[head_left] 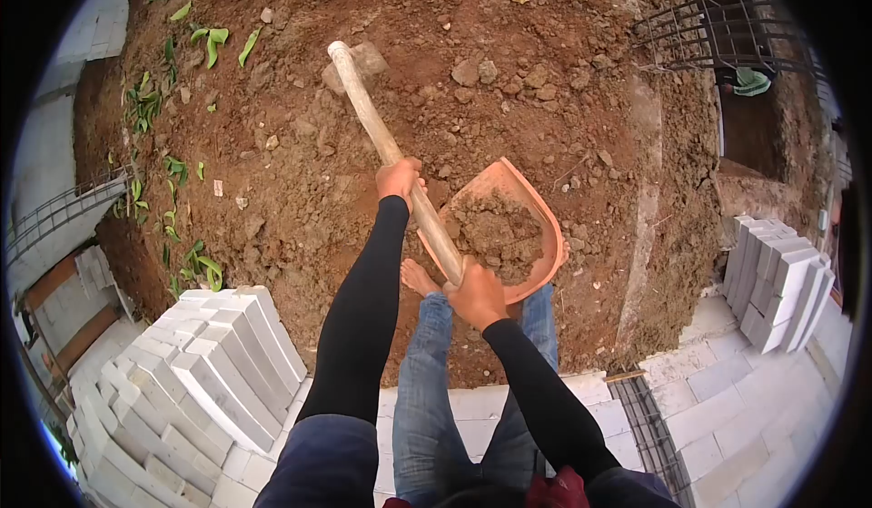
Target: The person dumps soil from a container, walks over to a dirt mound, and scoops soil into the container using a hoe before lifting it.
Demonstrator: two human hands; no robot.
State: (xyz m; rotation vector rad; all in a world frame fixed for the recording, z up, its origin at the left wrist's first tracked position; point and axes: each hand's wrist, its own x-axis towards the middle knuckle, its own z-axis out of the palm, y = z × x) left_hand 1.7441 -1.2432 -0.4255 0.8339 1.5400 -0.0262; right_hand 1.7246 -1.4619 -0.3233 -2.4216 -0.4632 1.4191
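A hoe (365,108) with a pale wooden handle slants from the upper left down toward my legs. My left hand (398,181) is wrapped round the middle of the handle. Lower down, near its end, my right hand (476,294) grips the same handle. The hoe's blade (371,58) is at the far end, dirt-coloured and partly hidden behind the handle, against the soil. Under and right of the handle, an orange dustpan-shaped scoop (536,201) lies on the ground between my feet, with a heap of brown soil (495,231) in it.
Loose reddish soil (309,145) with stones and green leaves (211,45) spreads ahead. White blocks are stacked at the left (218,354) and right (777,281). A steel rebar cage (727,31) hangs over a trench at upper right, near a person's greenish clothing (750,81). More rebar (649,417) lies lower right.
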